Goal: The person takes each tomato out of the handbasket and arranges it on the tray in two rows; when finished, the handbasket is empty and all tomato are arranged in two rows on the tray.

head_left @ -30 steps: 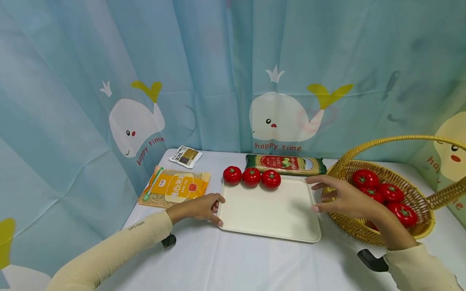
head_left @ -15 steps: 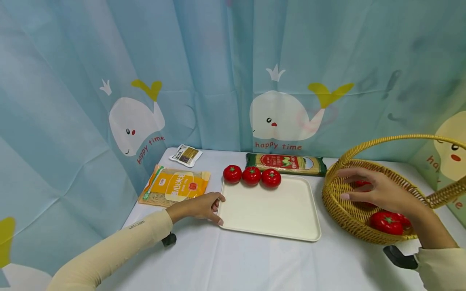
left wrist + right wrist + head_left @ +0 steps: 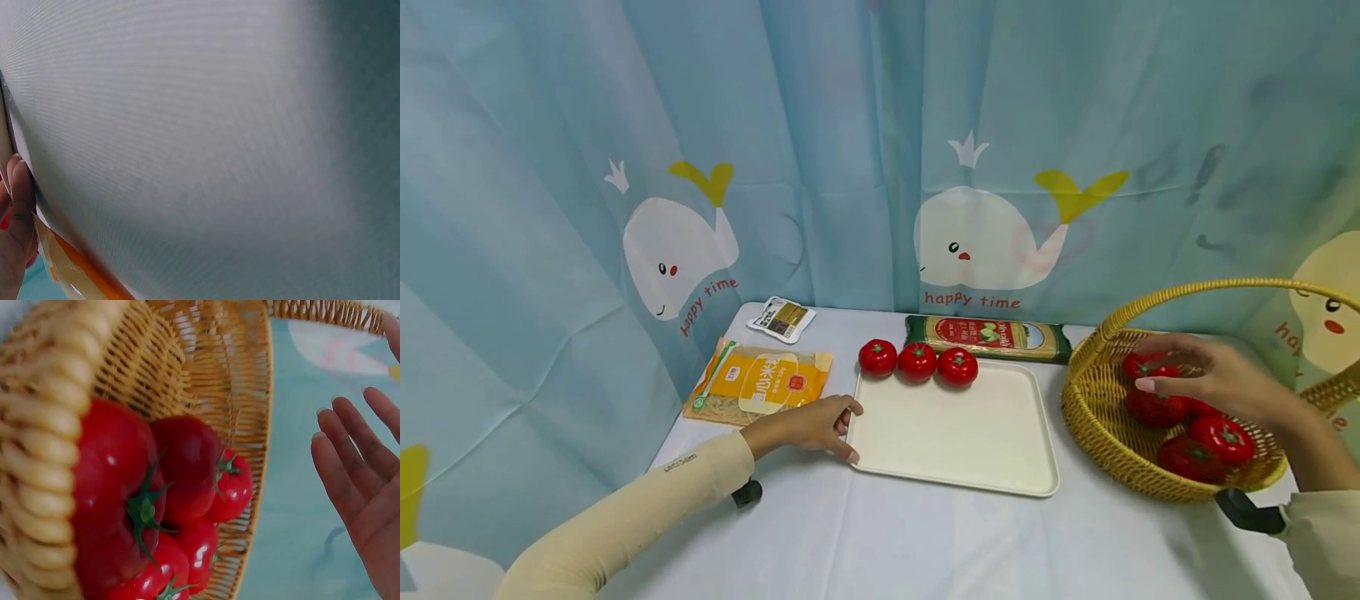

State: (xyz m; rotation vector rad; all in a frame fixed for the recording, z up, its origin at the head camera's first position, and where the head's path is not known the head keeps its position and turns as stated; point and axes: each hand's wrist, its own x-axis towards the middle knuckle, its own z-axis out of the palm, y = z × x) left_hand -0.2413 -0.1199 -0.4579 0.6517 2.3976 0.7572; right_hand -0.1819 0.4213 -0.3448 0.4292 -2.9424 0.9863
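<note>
Right hand [image 3: 1213, 379] has moved from the cream tray's [image 3: 955, 433] right edge over into the wicker basket [image 3: 1105, 425] since a second ago; left hand [image 3: 808, 425] hasn't shifted.

Counts, relative to the tray:
- 3 tomatoes in a row [image 3: 917, 362] along the tray's far edge, touching side by side.
- 4 basket tomatoes [image 3: 1221, 437] visible in the head view, in the basket right of the tray; the right wrist view shows them heaped against the basket wall [image 3: 187, 469]. More may be hidden under the hand.
- 1 long noodle packet [image 3: 988, 337] just behind the tray's far edge.
- 1 orange packet [image 3: 760, 385] left of the tray, near its far left corner.
- 1 small sachet [image 3: 782, 319] further back and left of the tray.

Hands:
- Right: palm down above the basket tomatoes, fingers straight and spread [image 3: 356, 469], holding nothing. Contact with the topmost tomato: can't tell.
- Left: rests on the tablecloth [image 3: 880, 542] at the tray's near left corner, fingers loosely bent, fingertips touching the tray rim. No grip on it. Left wrist view shows mostly cloth and one fingertip [image 3: 19, 200].
</note>
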